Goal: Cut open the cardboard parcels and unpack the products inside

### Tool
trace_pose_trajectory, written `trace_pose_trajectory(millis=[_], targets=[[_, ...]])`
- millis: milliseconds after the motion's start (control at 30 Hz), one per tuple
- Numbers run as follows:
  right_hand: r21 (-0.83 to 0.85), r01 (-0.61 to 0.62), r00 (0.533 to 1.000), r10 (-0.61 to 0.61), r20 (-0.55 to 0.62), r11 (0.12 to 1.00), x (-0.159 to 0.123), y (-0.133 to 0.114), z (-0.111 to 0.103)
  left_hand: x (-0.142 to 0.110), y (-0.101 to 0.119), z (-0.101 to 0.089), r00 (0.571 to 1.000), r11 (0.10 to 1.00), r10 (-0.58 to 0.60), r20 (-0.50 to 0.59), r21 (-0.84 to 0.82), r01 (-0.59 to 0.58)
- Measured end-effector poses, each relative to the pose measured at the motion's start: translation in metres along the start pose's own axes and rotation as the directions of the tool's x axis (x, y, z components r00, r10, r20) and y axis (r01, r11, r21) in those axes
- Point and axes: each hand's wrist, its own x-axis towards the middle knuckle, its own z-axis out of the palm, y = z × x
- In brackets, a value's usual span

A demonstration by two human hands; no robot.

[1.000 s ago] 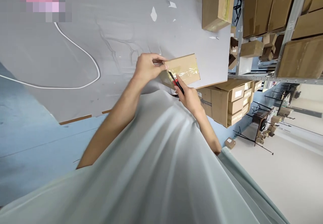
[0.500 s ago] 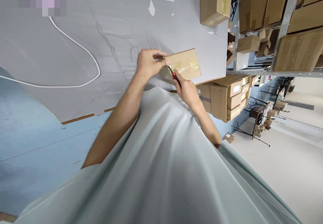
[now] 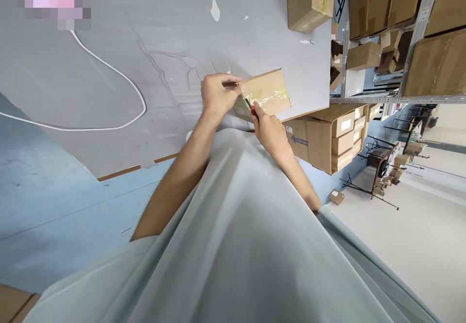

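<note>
A small cardboard box with clear yellowish tape across its top lies near the front edge of the table. My left hand grips the box's left end, thumb on the top and fingers curled at the far side. In my right hand is a red and black utility knife. Its blade end meets the taped surface close to my left thumb. How deep the blade goes cannot be made out.
A taller taped carton stands at the table's far right. Beside the table, a large open carton holds several smaller boxes. Metal shelving with boxes rises at right. A white cable loops across the left side; paper scraps lie farther back.
The knife and my right hand have shifted slightly along the box's top, the handle now showing less. My left hand keeps its hold. The whole view has shifted a little.
</note>
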Motion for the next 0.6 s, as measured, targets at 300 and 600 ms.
trace_pose_trajectory(millis=[300,600], targets=[[-0.08,-0.015,0.996,0.021,0.084,0.997,0.0,-0.003,0.006,-0.006,-0.012,0.006,0.999,0.999,0.031,-0.038,-0.022,-0.032],[0.008,-0.011,0.997,0.011,0.071,1.0,-0.011,0.023,0.024,-0.016,-0.007,0.014,0.997,1.0,0.019,-0.071,0.022,-0.017]])
